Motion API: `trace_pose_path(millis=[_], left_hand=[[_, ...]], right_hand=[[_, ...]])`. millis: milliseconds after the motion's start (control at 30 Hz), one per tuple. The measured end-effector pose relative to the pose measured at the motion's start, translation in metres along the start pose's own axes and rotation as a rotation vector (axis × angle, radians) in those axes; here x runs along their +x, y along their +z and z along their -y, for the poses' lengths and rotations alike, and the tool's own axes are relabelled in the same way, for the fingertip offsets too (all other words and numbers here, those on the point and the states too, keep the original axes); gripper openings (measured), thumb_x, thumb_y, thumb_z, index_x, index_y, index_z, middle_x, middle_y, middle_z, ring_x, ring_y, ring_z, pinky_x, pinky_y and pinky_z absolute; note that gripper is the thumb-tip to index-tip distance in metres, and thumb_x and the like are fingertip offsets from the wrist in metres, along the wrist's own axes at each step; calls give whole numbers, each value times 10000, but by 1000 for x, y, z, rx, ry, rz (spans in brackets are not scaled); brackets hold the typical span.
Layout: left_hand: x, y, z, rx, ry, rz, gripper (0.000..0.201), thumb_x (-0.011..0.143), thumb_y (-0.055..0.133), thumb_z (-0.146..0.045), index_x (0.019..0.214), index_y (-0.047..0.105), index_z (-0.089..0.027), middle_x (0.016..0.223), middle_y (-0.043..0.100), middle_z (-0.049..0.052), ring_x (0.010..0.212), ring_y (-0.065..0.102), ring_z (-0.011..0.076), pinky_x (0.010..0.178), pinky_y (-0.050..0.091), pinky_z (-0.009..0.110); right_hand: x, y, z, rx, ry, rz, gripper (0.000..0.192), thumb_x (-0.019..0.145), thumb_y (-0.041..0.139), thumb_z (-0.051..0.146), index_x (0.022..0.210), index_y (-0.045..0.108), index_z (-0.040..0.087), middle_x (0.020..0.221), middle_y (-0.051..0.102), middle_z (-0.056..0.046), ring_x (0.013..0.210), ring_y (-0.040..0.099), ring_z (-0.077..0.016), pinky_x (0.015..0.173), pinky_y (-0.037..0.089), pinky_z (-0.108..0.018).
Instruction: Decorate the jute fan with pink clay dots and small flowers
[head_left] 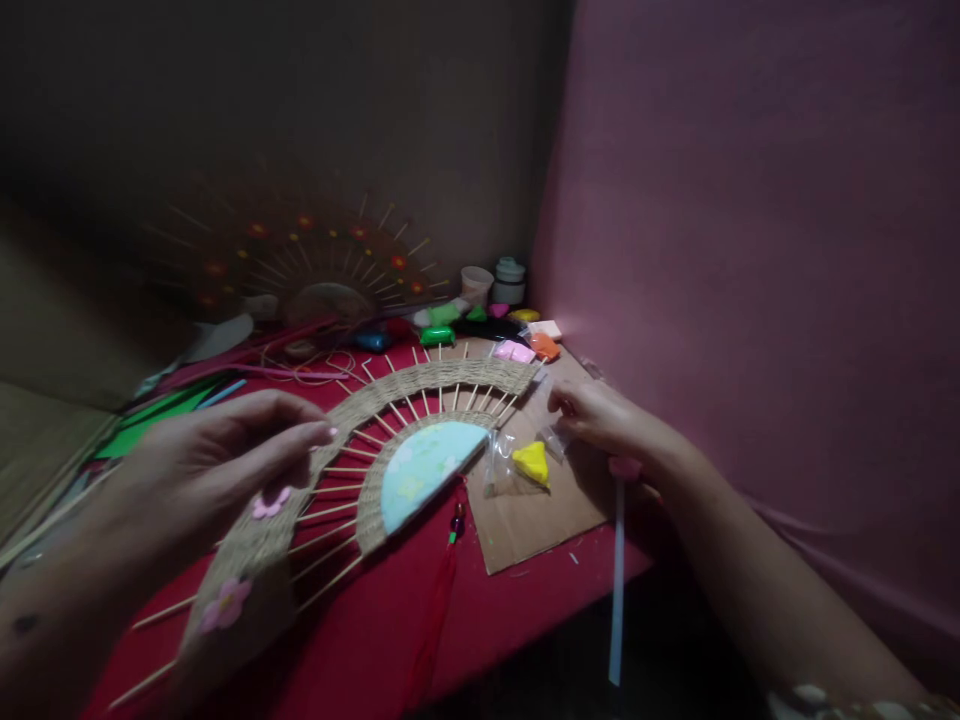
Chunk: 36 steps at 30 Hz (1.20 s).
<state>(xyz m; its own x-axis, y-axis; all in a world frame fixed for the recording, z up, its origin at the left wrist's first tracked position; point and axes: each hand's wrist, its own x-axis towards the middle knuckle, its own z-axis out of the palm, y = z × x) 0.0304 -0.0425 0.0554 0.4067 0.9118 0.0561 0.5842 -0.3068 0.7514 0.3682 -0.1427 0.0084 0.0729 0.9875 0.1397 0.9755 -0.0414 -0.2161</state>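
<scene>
My left hand (232, 450) hovers over the left part of a woven half-round fan (431, 380) with thin wooden ribs. Its thumb and forefinger are closed together beside small pink bits on the woven band; whether they pinch anything is hidden. Pink clay flowers (226, 604) lie on the band below. Pale blue clay (427, 465) fills the fan's centre. My right hand (596, 412) is curled above the cardboard's right side. From under it hangs a pale blue plastic stick (618, 590), with a pink lump (625, 467) at its top, apparently held in the lower fingers.
Yellow clay in a bag (532, 464) rests on the cardboard (540, 525). Pink (514, 351), orange (545, 346) and green packets (437, 336) lie behind the fan. A red tassel (442, 590) hangs in front. Another fan (322, 260) leans at the back, near a cup (476, 286) and jar (509, 281).
</scene>
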Motion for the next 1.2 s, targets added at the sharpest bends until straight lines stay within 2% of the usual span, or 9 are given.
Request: trace_pose_path(millis=[100,200,333,433,533,733,900,1067,1200], left_hand=[[-9,16,-25,-148,114,125,276,715,610,-478,792,652,-216,633,595,-14,538,517,117,485,416,223],[-11,33,-34,-193,160,261,232,770,586,-432,847,640,-220,657,593,-4,566,548,127,493,434,231],[-10,53,-39,-128,242,290,210,811,549,-397,876,619,-210,618,581,-6,533,538,126,472,406,239],[-9,65,-45,-157,170,289,258,800,560,-371,975,593,-184,615,590,-8,548,555,137,493,419,250],[-9,73,-49,-264,83,254,365,783,581,-365,1079,541,-155,584,562,-28,495,523,126,460,400,247],[-6,75,-39,-445,41,201,124,773,575,-262,833,576,-153,575,551,-21,464,488,88,441,384,218],[-1,78,-24,-537,21,228,132,754,584,-233,857,587,-150,568,549,-30,469,503,82,426,375,191],[0,78,-17,-450,22,176,118,775,564,-230,863,605,-164,539,558,-48,418,472,61,388,345,163],[-2,78,-19,-399,18,178,117,800,530,-224,822,631,-170,512,576,-51,389,453,51,365,318,149]], right_hand=[[3,-9,9,58,34,-18,183,729,519,65,818,633,177,694,606,-20,593,519,-119,532,399,-240],[4,-16,19,188,8,-82,165,775,522,93,856,644,169,729,606,-15,644,543,-115,579,428,-241],[8,-24,36,415,-144,-315,104,800,560,151,849,647,178,758,589,-9,667,528,-117,614,430,-266],[15,-25,51,522,-263,-426,95,814,567,157,857,646,189,821,590,-19,750,543,-133,676,440,-284],[21,-20,65,644,-315,-425,106,806,569,130,848,647,188,817,580,-12,759,542,-127,671,441,-275],[28,-5,79,820,-271,-309,73,765,596,130,789,649,174,743,576,5,707,526,-113,629,427,-261],[30,3,80,931,-207,-295,69,761,610,137,791,659,174,760,602,6,712,546,-109,646,438,-260],[29,11,83,987,-152,-316,60,757,626,129,769,656,179,750,613,12,700,562,-104,630,454,-242],[24,12,86,905,-220,-342,83,793,596,115,795,650,179,752,613,-7,707,570,-124,630,464,-263]])
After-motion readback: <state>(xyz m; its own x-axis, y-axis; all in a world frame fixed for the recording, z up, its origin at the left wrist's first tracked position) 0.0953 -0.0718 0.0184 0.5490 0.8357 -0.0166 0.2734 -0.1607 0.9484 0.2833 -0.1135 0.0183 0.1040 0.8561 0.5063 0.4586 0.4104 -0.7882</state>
